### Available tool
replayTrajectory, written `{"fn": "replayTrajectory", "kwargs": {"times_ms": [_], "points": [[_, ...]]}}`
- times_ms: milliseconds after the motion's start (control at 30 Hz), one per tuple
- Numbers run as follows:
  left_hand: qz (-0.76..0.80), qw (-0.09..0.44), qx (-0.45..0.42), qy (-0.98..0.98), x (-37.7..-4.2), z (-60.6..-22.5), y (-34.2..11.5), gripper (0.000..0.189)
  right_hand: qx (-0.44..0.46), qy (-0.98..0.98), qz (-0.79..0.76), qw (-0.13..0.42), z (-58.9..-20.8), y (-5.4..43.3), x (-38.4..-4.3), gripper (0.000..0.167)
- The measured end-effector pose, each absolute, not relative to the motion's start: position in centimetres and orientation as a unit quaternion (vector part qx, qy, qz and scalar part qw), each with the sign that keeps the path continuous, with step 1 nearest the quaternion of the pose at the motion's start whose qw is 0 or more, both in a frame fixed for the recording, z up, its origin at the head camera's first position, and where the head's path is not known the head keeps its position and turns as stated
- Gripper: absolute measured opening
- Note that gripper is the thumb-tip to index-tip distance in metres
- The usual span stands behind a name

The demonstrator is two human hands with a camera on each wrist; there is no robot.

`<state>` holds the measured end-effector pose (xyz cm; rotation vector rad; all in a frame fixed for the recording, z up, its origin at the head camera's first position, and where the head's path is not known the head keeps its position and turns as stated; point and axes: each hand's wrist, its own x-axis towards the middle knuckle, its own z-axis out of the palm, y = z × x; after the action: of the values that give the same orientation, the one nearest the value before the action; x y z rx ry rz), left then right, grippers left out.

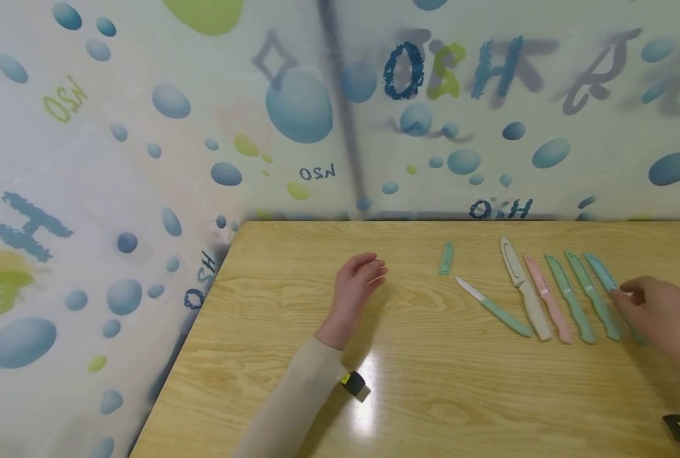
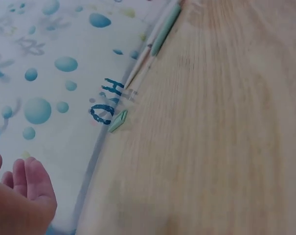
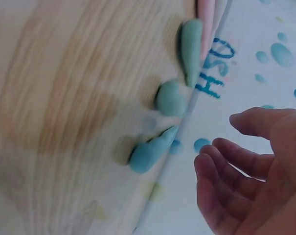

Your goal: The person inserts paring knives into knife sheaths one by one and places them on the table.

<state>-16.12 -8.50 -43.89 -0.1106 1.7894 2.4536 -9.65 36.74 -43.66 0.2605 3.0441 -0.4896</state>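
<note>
My right hand (image 1: 660, 312) hovers over the blue knife (image 1: 601, 270) at the right end of a row, hiding part of its handle. In the right wrist view, this hand (image 3: 245, 176) has loosely bent fingers with nothing between them, apart from the blue handle (image 3: 148, 152). Left of that knife lie two green sheathed knives (image 1: 570, 299), a pink one (image 1: 548, 296) and a larger cream one (image 1: 524, 286). A green-handled knife (image 1: 497, 310) lies bare-bladed and slanted, below a loose green sheath (image 1: 446, 259). My left hand (image 1: 359, 280), relaxed and holding nothing, is left of the sheath.
The wood-grain table (image 1: 431, 394) runs back to a wall covering (image 1: 374, 146) printed with blue and green drops. Another wall panel (image 1: 88, 254) rises along the table's left edge. A black strap piece (image 1: 353, 383) shows at the left wrist.
</note>
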Motion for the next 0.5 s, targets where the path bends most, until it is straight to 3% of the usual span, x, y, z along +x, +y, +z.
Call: {"fn": "replayTrajectory", "kwargs": {"times_ms": [233, 500], "points": [[0.726, 0.061, 0.017, 0.685, -18.2, -43.0, -6.8, 0.033, 0.054, 0.981, -0.176, 0.059, -42.6, 35.0, -9.2, 0.054], [0.619, 0.06, 0.051, 0.782, -20.3, -43.2, -4.6, 0.031, 0.009, 0.984, -0.177, 0.001, -42.0, 32.2, -8.3, 0.035]]}}
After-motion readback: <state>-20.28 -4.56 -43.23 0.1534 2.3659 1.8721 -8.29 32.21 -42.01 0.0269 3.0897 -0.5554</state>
